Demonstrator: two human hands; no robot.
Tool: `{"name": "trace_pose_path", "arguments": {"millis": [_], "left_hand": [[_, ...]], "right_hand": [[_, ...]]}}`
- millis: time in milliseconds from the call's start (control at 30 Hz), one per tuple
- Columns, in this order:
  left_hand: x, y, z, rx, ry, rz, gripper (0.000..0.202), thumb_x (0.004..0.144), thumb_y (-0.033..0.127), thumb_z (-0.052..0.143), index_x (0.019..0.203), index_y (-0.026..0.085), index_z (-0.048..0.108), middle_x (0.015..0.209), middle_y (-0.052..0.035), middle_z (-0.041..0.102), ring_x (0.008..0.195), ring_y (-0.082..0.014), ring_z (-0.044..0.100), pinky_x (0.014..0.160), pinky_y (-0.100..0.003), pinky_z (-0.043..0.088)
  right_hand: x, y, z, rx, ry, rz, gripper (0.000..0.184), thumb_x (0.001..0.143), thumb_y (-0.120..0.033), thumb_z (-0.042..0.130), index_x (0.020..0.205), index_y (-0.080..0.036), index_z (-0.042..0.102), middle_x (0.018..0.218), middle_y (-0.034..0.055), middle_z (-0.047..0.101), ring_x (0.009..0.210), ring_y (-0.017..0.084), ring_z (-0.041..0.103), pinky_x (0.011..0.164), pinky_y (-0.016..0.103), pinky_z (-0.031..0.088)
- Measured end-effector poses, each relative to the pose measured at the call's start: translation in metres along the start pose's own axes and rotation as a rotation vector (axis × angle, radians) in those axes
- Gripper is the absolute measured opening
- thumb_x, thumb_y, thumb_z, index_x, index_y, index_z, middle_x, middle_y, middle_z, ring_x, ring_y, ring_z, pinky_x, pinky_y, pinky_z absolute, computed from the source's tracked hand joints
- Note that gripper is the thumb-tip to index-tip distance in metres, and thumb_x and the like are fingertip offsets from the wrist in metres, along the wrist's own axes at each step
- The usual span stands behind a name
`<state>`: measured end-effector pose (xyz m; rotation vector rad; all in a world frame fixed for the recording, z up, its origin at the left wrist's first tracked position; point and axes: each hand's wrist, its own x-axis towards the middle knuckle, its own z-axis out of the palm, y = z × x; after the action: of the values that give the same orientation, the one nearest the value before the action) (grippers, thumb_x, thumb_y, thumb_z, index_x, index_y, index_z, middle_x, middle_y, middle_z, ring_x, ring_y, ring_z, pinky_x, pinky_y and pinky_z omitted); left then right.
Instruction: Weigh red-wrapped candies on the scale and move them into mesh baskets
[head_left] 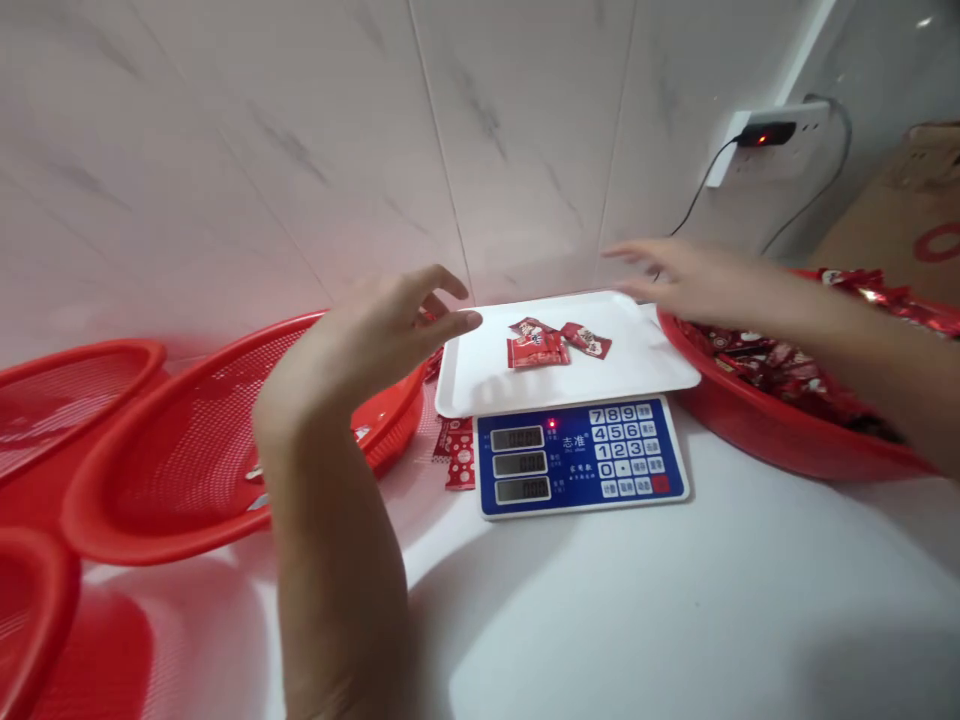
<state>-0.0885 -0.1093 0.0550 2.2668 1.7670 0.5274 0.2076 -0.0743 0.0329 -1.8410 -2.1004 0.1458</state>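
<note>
A white tray [480,385] on a digital scale [581,458] holds a few red-wrapped sweets [538,350], and the left hand [352,350] and right hand [697,285] hover beside it, fingers open, gripping nothing. A red basin [750,425] at right is heaped with more sweets; at left sit red mesh baskets [150,470], with loose packets [457,455] beside the scale, just off the tray.

The left hand [360,345] and the right hand [694,282] are bare, slim and narrow across the palm, with long, tapering fingers [442,320]. The knuckles show only faintly under smooth skin. The left forearm [337,560] is bare too, slender, with a soft bump of wrist bone, and it runs out past the bottom of the view. The right forearm [847,320], equally bare, runs out past the side. The fingernails are too small and blurred to make out.
</note>
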Motion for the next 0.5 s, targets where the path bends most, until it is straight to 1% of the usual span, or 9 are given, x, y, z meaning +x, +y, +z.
{"name": "trace_pose_path", "arguments": {"millis": [67,100,167,233,267,300,367,433,500], "left_hand": [[-0.002,0.002,0.000,0.019,0.007,-0.004,0.025,0.099,0.045,0.058,0.118,0.030,0.065,0.102,0.0002,0.075,0.085,-0.0206,0.071,0.068,-0.032,0.051],[-0.002,0.002,0.001,0.024,0.011,-0.007,0.026,0.099,0.045,0.057,0.118,0.030,0.064,0.103,-0.0001,0.075,0.084,-0.0205,0.070,0.068,-0.031,0.051],[-0.003,0.002,0.000,0.020,0.010,-0.001,0.027,0.099,0.047,0.056,0.119,0.031,0.064,0.104,-0.0003,0.075,0.086,-0.0205,0.070,0.069,-0.031,0.051],[-0.004,0.000,0.000,0.026,0.008,-0.009,0.028,0.099,0.050,0.056,0.120,0.032,0.064,0.107,-0.0001,0.075,0.089,-0.0205,0.070,0.071,-0.032,0.051],[-0.004,-0.001,0.000,0.030,0.006,-0.015,0.030,0.099,0.051,0.055,0.121,0.033,0.064,0.108,0.0000,0.075,0.090,-0.0205,0.070,0.072,-0.032,0.051],[-0.004,-0.001,-0.001,0.032,0.001,-0.023,0.031,0.099,0.052,0.055,0.122,0.033,0.063,0.108,0.0001,0.075,0.091,-0.0205,0.070,0.072,-0.032,0.051],[-0.005,-0.003,-0.001,0.026,-0.004,-0.035,0.032,0.099,0.054,0.055,0.122,0.034,0.063,0.108,0.0005,0.075,0.091,-0.0202,0.070,0.072,-0.031,0.051],[-0.005,-0.003,-0.002,0.016,-0.005,-0.040,0.031,0.098,0.054,0.056,0.121,0.034,0.064,0.107,0.0007,0.075,0.091,-0.0198,0.071,0.072,-0.031,0.051],[-0.006,-0.002,-0.002,0.017,0.000,-0.047,0.031,0.099,0.053,0.056,0.121,0.033,0.064,0.107,-0.0001,0.075,0.091,-0.0204,0.071,0.073,-0.032,0.051]], "right_hand": [[-0.014,0.043,-0.019,-0.142,0.004,0.124,0.060,0.100,-0.036,0.060,0.156,-0.019,0.048,0.151,0.0186,0.054,0.137,0.031,0.053,0.111,0.042,0.039],[-0.021,0.065,-0.022,-0.230,0.006,0.195,0.071,0.096,-0.037,0.067,0.158,-0.014,0.043,0.157,0.0235,0.046,0.144,0.034,0.046,0.114,0.042,0.036],[-0.035,0.102,-0.019,-0.323,-0.123,0.354,0.099,0.087,-0.037,0.078,0.166,-0.010,0.023,0.165,0.0300,0.025,0.152,0.038,0.033,0.115,0.042,0.035],[-0.047,0.125,-0.007,-0.359,-0.234,0.405,0.103,0.088,-0.038,0.076,0.168,-0.013,0.017,0.168,0.0317,0.012,0.155,0.040,0.026,0.115,0.043,0.034],[-0.051,0.130,-0.002,-0.374,-0.265,0.409,0.101,0.089,-0.040,0.075,0.168,-0.016,0.017,0.168,0.0318,0.010,0.154,0.041,0.027,0.114,0.044,0.035],[-0.054,0.132,0.003,-0.392,-0.279,0.403,0.098,0.090,-0.041,0.074,0.168,-0.019,0.019,0.167,0.0320,0.013,0.153,0.041,0.030,0.113,0.044,0.035],[-0.055,0.131,0.006,-0.438,-0.288,0.385,0.095,0.089,-0.042,0.075,0.166,-0.021,0.024,0.159,0.0337,0.029,0.147,0.039,0.042,0.108,0.041,0.039],[-0.053,0.126,0.003,-0.492,-0.297,0.360,0.090,0.089,-0.041,0.075,0.164,-0.019,0.029,0.144,0.0329,0.046,0.133,0.035,0.056,0.102,0.038,0.042],[-0.049,0.122,-0.003,-0.530,-0.300,0.317,0.078,0.092,-0.037,0.072,0.159,-0.014,0.039,0.132,0.0309,0.056,0.120,0.033,0.062,0.097,0.037,0.044]]}}
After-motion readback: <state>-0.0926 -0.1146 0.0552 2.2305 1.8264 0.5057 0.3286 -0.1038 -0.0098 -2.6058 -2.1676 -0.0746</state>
